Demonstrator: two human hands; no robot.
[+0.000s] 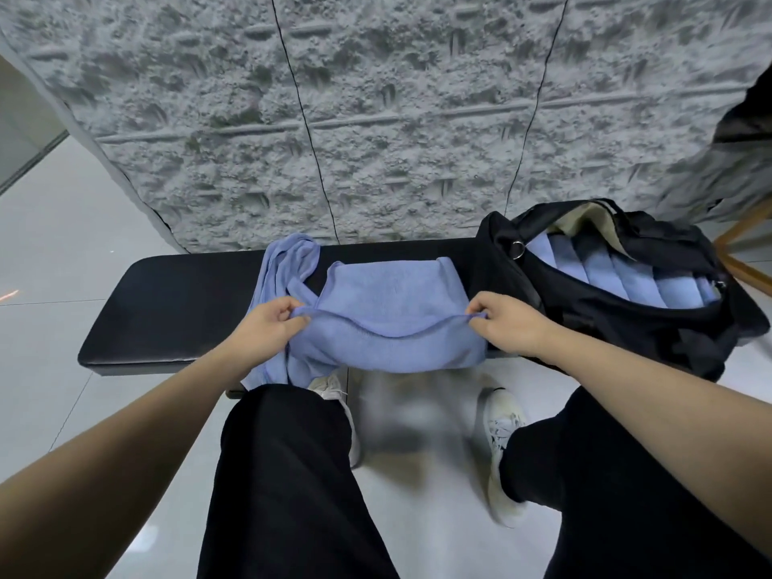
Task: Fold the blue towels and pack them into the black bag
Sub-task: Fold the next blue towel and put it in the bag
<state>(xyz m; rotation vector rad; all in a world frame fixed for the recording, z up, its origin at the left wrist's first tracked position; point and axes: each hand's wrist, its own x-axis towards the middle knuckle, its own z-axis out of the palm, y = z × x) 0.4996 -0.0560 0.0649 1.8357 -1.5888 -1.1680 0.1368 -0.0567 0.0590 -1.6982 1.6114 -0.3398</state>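
A blue towel (388, 311) lies doubled over on the black bench (175, 311), its near fold hanging past the front edge. My left hand (271, 323) pinches the towel's left corner and my right hand (507, 323) pinches its right corner. A second blue towel (284, 265) lies crumpled beside it on the left, trailing down to my knee. The black bag (626, 323) stands open on the bench's right end, with several folded blue towels (626, 273) packed side by side inside.
A rough grey wall panel (376, 119) rises right behind the bench. Pale floor tiles (62, 252) spread to the left and under my legs and white shoes (501, 428). A wooden frame (743, 248) shows at the far right.
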